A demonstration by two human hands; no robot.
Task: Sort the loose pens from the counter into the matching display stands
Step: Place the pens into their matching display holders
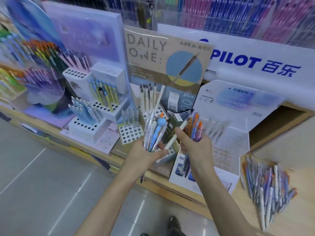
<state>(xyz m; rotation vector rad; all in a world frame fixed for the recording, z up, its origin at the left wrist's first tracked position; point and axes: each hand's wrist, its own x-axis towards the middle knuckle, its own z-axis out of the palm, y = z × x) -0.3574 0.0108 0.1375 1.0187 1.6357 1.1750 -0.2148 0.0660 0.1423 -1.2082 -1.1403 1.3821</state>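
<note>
My left hand point(144, 153) grips a bundle of assorted pens point(154, 132), one topped with a blue ball. My right hand point(196, 147) holds a second bunch of orange and purple pens point(195, 127) and pinches a cream pen point(175, 136) between thumb and finger; the cream pen slants down toward the left hand. Both hands hover over the counter in front of the "Daily One" stand point(150, 103), which has cream pens in a perforated block. A heap of loose pens point(267, 183) lies on the wooden counter at the right.
Left of the hands stand a small white grid holder point(130, 133) and tiered white holders with blue and yellow pens point(95, 106). A white Pathfinder stand point(226, 133) is on the right. Pen racks fill the back wall. Grey tiled floor lies below the counter edge point(170, 186).
</note>
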